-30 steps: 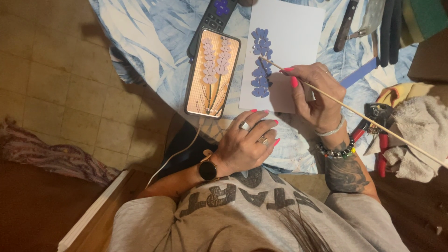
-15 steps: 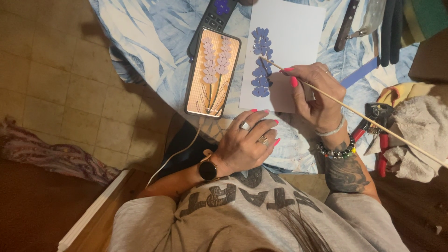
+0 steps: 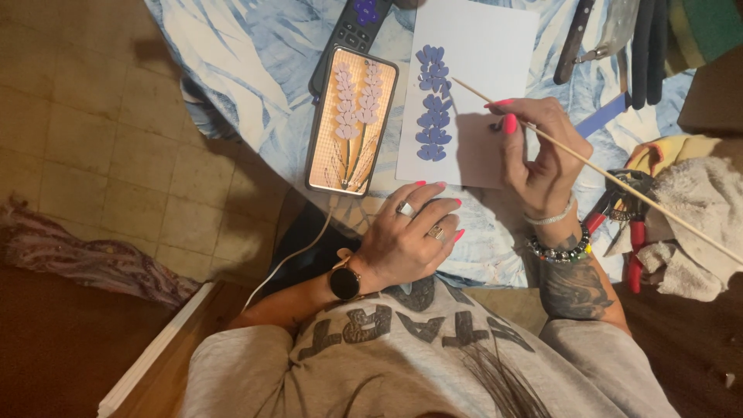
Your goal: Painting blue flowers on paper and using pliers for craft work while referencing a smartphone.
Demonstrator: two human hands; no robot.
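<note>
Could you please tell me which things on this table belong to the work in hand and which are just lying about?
In use:
wooden stick in the right hand
white card with purple petals
phone showing a flower picture
left hand resting on the tablecloth

Lying about:
remote control
red-handled pliers
cloth

The stick [image 3: 596,166] in the right hand [image 3: 542,155] is pale tan, nails hot pink. Just past its tip the card [image 3: 484,77] is white with purple petals [image 3: 432,104]. Beside the left hand [image 3: 406,236], the phone [image 3: 350,120] shows lilac flowers on beige. The tablecloth [image 3: 255,70] under both is blue-and-white leaf print. Pliers [image 3: 631,224] near the right wrist have red handles.
</note>
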